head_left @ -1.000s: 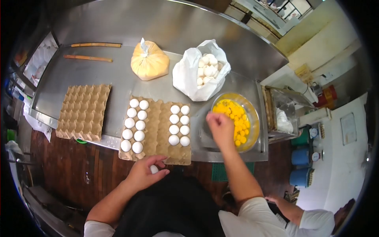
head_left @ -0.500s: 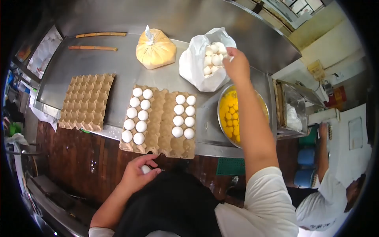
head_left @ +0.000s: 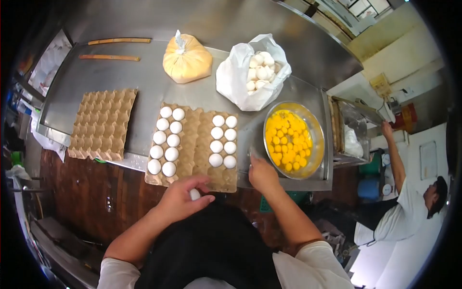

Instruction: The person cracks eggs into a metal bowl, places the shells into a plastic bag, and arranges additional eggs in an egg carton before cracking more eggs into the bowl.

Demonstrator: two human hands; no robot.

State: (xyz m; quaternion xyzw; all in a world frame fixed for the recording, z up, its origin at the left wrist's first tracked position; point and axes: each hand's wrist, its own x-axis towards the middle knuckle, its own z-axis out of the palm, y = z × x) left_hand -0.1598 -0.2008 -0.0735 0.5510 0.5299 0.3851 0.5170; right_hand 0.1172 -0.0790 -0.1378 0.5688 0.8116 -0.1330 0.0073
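Note:
Beside the front edge of the egg tray, my left hand is closed round a white egg. My right hand is low over the table, between the tray and the steel bowl; its fingers are pressed together, and what they hold, if anything, is hidden. White eggs stand in columns on both sides of the tray, with unfilled cups between. Many yolks lie in the bowl. Behind it, an open white bag contains what look like eggshells.
An unfilled cardboard tray lies at the left, overhanging the table's front edge. Two sticks are behind it. A tied bag of yellowish contents stands at the back. Another person is at the right, one arm stretched out.
My right hand has left the white bag and come down and toward me, to the left of the bowl. My left hand has risen slightly rightward with its egg. The other person has shifted.

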